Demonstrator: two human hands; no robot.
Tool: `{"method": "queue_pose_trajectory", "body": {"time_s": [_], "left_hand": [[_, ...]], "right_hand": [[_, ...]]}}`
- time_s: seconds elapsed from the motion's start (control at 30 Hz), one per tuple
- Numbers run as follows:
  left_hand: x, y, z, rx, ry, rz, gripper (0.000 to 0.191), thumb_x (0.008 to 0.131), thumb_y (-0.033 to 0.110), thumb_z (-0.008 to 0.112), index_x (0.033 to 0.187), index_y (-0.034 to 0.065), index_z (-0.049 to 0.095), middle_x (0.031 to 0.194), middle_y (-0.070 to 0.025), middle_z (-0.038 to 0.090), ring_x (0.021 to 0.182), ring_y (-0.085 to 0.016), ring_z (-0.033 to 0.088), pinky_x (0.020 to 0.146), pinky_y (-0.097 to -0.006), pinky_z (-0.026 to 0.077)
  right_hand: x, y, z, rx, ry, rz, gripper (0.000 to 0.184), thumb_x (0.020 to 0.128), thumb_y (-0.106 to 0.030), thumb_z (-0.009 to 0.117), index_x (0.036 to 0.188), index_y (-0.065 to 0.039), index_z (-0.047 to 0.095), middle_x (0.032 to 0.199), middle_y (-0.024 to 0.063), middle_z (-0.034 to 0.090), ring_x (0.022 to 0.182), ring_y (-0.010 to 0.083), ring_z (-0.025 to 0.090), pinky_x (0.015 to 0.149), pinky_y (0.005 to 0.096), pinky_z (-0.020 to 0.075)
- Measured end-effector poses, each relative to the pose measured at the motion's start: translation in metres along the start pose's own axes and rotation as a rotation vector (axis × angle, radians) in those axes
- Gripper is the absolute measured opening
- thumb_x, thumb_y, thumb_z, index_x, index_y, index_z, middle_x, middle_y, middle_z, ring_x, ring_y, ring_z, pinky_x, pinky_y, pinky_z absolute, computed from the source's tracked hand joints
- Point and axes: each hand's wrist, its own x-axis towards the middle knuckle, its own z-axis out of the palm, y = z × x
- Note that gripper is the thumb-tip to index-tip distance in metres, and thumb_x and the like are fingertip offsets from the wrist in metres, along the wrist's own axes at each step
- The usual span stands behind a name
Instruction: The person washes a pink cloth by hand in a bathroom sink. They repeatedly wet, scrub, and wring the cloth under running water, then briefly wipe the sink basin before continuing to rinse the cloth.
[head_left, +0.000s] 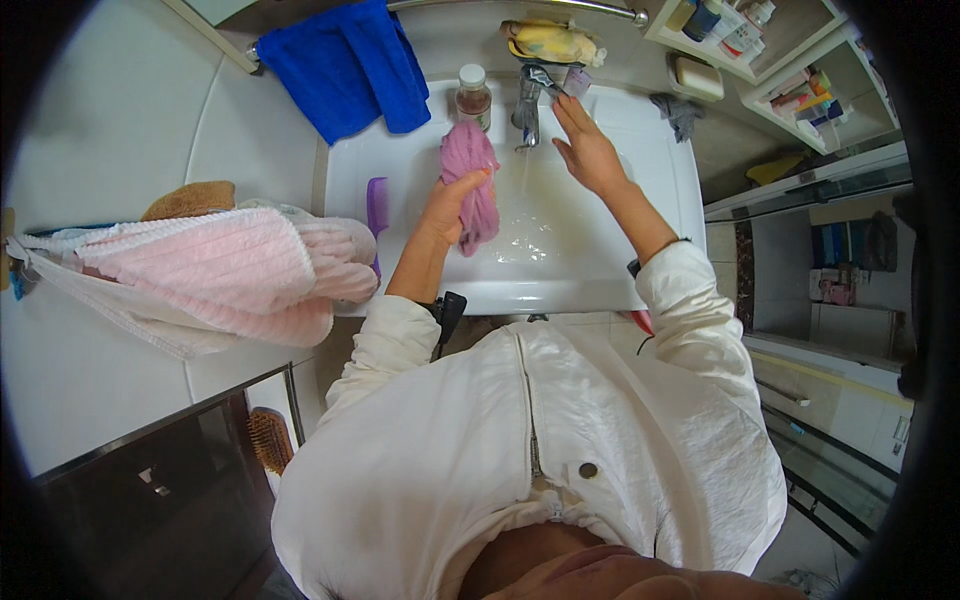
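Observation:
A bunched pink cloth (470, 187) is held in my left hand (445, 207) over the left part of the white washbasin (630, 217). My right hand (589, 153) is raised beside the chrome faucet (528, 112), its fingertips at the end of the lever handle and the thumb apart. Whether the fingers press on the lever cannot be told. Below the spout a thin stream of water seems to fall, and the basin floor glistens wet. Just behind the cloth stands a glass jar (473, 97) with a white lid.
On the basin's left rim lies a purple comb (377, 206), partly behind hanging pink towels (202, 262). A blue towel (345, 71) drapes from the rail over the back left corner. Soap (697, 76) sits in a wall dish, and a grey cloth (679, 116) hangs at the right corner.

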Motion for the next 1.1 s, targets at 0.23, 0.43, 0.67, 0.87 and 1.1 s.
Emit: {"method": "queue_pose_trajectory", "body": {"time_s": [0.23,0.43,0.67,0.87,1.1], "left_hand": [[0.011,-0.016,0.019,0.006,-0.244,-0.286,0.035,0.083,0.027,0.069,0.108,0.0044,0.059,0.083,-0.007,0.062,0.066,-0.017,0.061,0.06,-0.0315,0.052],[0.023,-0.048,0.045,0.088,-0.591,-0.512,0.031,0.086,0.027,0.066,0.101,0.0011,0.059,0.074,-0.0072,0.061,0.06,-0.015,0.058,0.055,-0.0301,0.049],[0.032,-0.044,0.065,0.398,-0.657,-0.361,0.036,0.077,0.022,0.074,0.101,-0.0002,0.059,0.076,-0.0081,0.06,0.066,-0.019,0.06,0.061,-0.033,0.05],[0.037,-0.05,0.068,1.162,-0.455,0.053,0.037,0.071,0.02,0.071,0.102,0.0017,0.061,0.078,-0.0139,0.064,0.077,-0.032,0.064,0.077,-0.0374,0.049],[0.037,-0.068,0.047,1.844,-0.181,0.403,0.02,0.072,0.008,0.06,0.091,0.0037,0.06,0.077,-0.0166,0.065,0.08,-0.035,0.064,0.081,-0.0421,0.045]], "right_hand": [[-0.064,-0.04,0.015,0.186,0.177,0.012,0.068,0.077,-0.005,0.068,0.138,-0.005,0.037,0.146,0.0184,0.033,0.134,0.0379,0.033,0.11,0.0492,0.0263],[-0.067,-0.027,0.002,0.126,0.169,-0.305,0.076,0.065,-0.013,0.073,0.134,-0.008,0.04,0.139,0.0165,0.039,0.133,0.0373,0.034,0.109,0.0645,0.0127],[-0.022,-0.008,-0.044,-0.081,-0.153,-0.583,0.053,0.074,-0.01,0.059,0.126,-0.013,0.051,0.126,0.0076,0.053,0.111,0.0276,0.054,0.084,0.0327,0.053],[-0.03,-0.021,-0.04,-0.154,-0.456,-0.37,0.041,0.075,-0.006,0.059,0.115,-0.011,0.056,0.111,0.0112,0.061,0.095,0.0273,0.061,0.069,0.0335,0.0555],[-0.055,-0.035,0.01,-0.017,-0.649,0.144,0.014,0.07,-0.009,0.063,0.083,-0.003,0.062,0.077,0.0217,0.065,0.073,0.0375,0.065,0.067,0.0434,0.0533]]}}
